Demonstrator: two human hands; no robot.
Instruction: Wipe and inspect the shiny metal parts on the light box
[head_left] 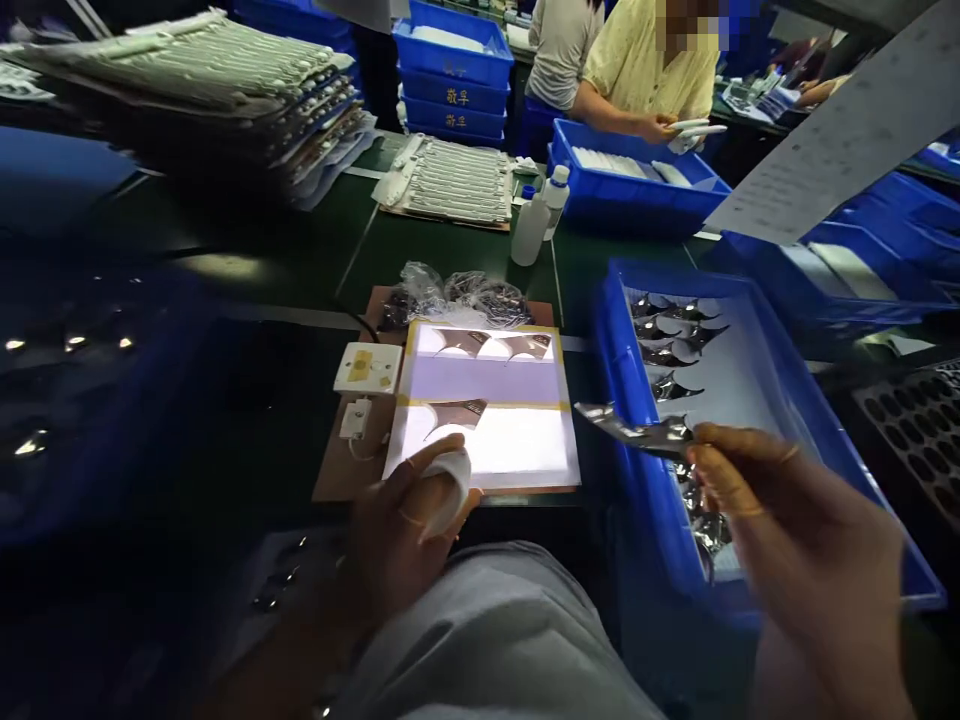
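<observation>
My right hand [795, 520] pinches one end of a shiny dark curved piece [637, 432] between thumb and fingers, above the left edge of a blue bin [619, 400]. Several similar glossy pieces [667, 355] lie on a white sheet inside that bin. My left hand [409, 530] is closed round a white ring-shaped piece [459, 480], whose exact kind I cannot make out. It is at the front edge of a lit white panel [525, 450]. Printed dark curved shapes [457, 415] show on the panel, and a pale violet strip crosses its middle.
A white switch box [367, 368] sits left of the panel, crumpled clear plastic [465, 290] behind it. Two bottles [530, 230], stacked trays [300, 100] and blue crates [454, 95] stand farther back. A blurred bin [90, 400] is at left. A co-worker [645, 70] handles white parts across the table.
</observation>
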